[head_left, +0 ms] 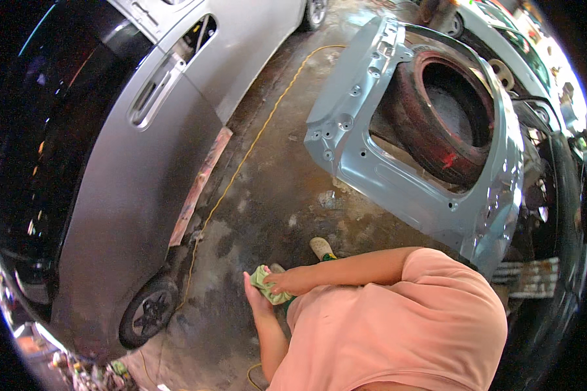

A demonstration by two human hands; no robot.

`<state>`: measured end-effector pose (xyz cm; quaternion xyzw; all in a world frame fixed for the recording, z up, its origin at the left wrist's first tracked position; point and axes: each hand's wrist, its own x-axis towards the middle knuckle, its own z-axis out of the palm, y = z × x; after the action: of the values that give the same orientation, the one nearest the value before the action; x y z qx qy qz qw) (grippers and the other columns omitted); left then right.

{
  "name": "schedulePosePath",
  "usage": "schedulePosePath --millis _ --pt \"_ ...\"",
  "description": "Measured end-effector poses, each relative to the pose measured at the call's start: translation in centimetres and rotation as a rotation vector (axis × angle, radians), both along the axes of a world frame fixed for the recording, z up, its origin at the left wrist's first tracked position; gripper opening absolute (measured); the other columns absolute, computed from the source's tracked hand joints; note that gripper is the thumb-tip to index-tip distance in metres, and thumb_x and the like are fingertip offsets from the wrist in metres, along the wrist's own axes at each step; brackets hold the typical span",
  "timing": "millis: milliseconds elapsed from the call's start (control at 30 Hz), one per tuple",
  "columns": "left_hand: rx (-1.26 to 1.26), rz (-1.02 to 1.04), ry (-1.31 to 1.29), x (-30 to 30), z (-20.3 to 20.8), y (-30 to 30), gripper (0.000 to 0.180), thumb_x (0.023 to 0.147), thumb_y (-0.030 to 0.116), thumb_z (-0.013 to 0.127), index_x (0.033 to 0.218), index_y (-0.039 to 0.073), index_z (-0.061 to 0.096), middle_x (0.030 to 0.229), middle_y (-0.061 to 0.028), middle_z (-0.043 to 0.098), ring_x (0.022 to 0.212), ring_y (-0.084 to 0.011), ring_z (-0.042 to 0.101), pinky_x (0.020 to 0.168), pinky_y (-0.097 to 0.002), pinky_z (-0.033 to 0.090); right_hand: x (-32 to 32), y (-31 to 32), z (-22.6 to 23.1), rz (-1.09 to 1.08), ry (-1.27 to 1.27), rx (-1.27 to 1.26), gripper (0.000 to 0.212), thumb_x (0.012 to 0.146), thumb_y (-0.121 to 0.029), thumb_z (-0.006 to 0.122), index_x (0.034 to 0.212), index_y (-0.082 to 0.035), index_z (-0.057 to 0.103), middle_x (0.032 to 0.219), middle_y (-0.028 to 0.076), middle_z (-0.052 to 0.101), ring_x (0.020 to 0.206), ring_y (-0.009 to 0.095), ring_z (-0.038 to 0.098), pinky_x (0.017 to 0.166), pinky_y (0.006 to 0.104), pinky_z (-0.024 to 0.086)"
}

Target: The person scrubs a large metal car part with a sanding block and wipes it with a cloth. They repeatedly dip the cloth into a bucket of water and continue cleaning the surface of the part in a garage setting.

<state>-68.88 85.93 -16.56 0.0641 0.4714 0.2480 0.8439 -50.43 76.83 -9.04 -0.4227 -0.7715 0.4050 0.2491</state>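
Note:
A light green cloth (272, 293) is bunched between my two hands, held low in front of my body. My left hand (257, 297) supports it from the left side, closed against the folds. From the right, my right hand (289, 281) grips the cloth's upper part, its fingers bent into the fabric. The folds hide some of the fingertips. A small pinkish-red spot shows at the top of the cloth; I cannot tell what it is.
A grey car (130, 202) stands along the left. Ahead right lies a pale blue car body panel (352, 153) with a large opening, a worn tire (407, 124) in it. A yellow cord (249, 151) runs across the stained concrete floor. Another car (496, 36) stands at the far right.

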Motion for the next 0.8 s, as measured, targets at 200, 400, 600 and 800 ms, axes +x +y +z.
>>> schedulePosePath --millis 200,400,600,800 --pt "-0.187 -0.489 -0.184 3.6 -5.7 6.4 0.038 0.096 0.04 0.07 0.111 0.006 0.065 0.078 -0.0014 0.062 0.068 -0.0147 0.061 0.063 -0.0325 0.055 -0.4 1.4 -2.3 -0.315 0.084 -0.421 0.037 0.085 -0.004 0.067 0.122 0.0 0.066 0.13 0.024 0.065 0.124 0.039 0.06 0.106 0.0464 0.047" --pt "-0.152 -0.943 -0.178 6.6 -1.5 10.7 0.034 0.098 0.036 0.069 0.118 0.009 0.064 0.102 -0.0067 0.071 0.086 -0.0192 0.071 0.072 -0.0376 0.061 -0.7 2.9 2.1 -0.87 0.443 -0.635 0.048 0.093 -0.015 0.07 0.139 -0.01 0.059 0.132 0.008 0.062 0.123 0.021 0.057 0.107 0.0371 0.044" --pt "0.316 -1.291 -0.211 6.6 1.2 15.1 0.049 0.105 0.045 0.056 0.133 0.005 0.055 0.122 -0.0089 0.066 0.106 -0.0211 0.066 0.096 -0.0403 0.052 -4.0 5.1 -0.6 -1.361 0.711 -0.573 0.054 0.089 -0.004 0.068 0.142 -0.005 0.056 0.14 0.01 0.056 0.132 0.022 0.051 0.11 0.0354 0.042" --pt "0.97 -1.135 -0.074 6.4 -4.5 13.0 0.048 0.106 0.043 0.054 0.136 0.006 0.053 0.144 -0.0174 0.049 0.141 -0.0282 0.038 0.116 -0.0435 0.032 -4.2 6.4 0.0 -1.494 0.732 -0.626 0.028 0.086 0.001 0.064 0.113 -0.003 0.066 0.104 0.002 0.069 0.098 0.013 0.062 0.087 0.0312 0.05"
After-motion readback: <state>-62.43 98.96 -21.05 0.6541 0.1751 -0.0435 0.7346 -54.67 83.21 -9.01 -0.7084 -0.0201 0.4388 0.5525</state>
